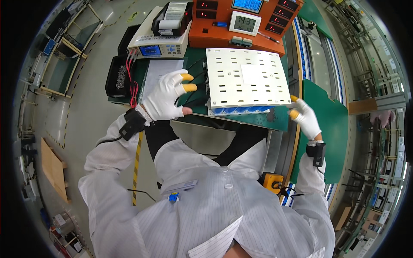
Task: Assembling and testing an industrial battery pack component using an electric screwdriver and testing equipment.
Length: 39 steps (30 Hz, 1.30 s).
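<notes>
A white perforated metal cover [245,77] lies on the green bench mat [275,118], over a unit with blue parts showing along its near edge [238,110]. My left hand [165,96], in a white glove with yellow fingertips, hovers open just left of the cover, above black cables. My right hand [304,115], gloved the same way, touches the cover's near right corner with its fingertips. Both wrists carry black straps.
An orange test console [241,26] with several small displays stands behind the cover. A white meter with a printer on top [161,36] sits at back left, a black bin of parts [118,77] beside it. A paper sheet [159,73] lies left. A yellow switch box [273,181] hangs under the bench.
</notes>
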Tool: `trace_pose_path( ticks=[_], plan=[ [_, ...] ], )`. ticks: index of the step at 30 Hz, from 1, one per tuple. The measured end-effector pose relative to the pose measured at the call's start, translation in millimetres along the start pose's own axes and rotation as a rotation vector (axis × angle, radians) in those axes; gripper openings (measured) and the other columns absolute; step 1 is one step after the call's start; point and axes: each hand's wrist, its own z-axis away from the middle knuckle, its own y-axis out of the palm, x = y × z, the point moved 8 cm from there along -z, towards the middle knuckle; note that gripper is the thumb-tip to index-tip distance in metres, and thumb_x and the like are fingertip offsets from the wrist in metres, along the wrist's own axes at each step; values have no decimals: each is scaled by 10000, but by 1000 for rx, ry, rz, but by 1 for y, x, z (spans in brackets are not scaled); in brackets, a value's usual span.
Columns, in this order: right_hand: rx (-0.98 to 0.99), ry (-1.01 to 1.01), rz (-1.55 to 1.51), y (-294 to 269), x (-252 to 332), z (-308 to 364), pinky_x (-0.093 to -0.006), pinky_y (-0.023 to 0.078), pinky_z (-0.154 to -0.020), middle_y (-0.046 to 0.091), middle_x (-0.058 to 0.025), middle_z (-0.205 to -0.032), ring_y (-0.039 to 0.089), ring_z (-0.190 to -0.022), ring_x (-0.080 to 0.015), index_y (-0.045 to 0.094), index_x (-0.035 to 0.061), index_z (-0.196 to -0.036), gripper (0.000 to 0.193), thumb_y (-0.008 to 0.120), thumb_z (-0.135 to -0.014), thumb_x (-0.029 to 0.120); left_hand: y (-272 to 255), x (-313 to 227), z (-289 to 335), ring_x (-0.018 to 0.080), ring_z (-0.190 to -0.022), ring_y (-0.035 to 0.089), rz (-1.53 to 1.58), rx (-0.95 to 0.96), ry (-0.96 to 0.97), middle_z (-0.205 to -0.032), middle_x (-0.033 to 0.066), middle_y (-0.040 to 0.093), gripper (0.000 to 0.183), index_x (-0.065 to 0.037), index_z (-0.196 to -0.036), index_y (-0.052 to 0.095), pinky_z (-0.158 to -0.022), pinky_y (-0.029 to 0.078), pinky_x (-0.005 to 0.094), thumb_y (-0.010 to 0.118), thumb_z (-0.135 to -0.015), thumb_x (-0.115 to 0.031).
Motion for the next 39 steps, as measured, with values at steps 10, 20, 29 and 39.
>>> trace_pose_path(
  ticks=[10,20,29,39],
  plan=[
    [-171,29,-243,72,-36,-10,-291,502,-811,641,-91,-1151,603,-935,-155,502,0,-1321,641,752,-875,387,56,12,-30,337,-763,591,19,267,59,-762,116,603,267,-64,-746,679,-699,475,436,732,-764,-326],
    [-340,-158,-346,54,-40,-20,-282,493,-841,672,-71,-1102,619,-970,-127,612,-12,-1166,424,772,-867,242,2,-22,-46,364,-619,556,80,434,60,-640,148,548,304,-32,-609,589,-577,442,460,696,-787,-255],
    [-440,-261,-710,67,-15,-39,-338,484,-944,636,-114,-1201,620,-1089,-189,513,-51,-1296,746,860,-758,332,74,-20,-41,323,-638,606,96,-122,-418,-815,109,667,431,-106,-950,694,-559,442,438,811,-673,-415],
    [-473,-82,-640,12,76,-81,-279,496,-851,680,-90,-1061,625,-928,-139,618,-27,-1171,398,747,-891,224,29,8,-90,293,-901,700,752,-398,-598,-1017,190,692,550,1,-1124,634,-788,558,382,842,-639,-155]
  ],
)
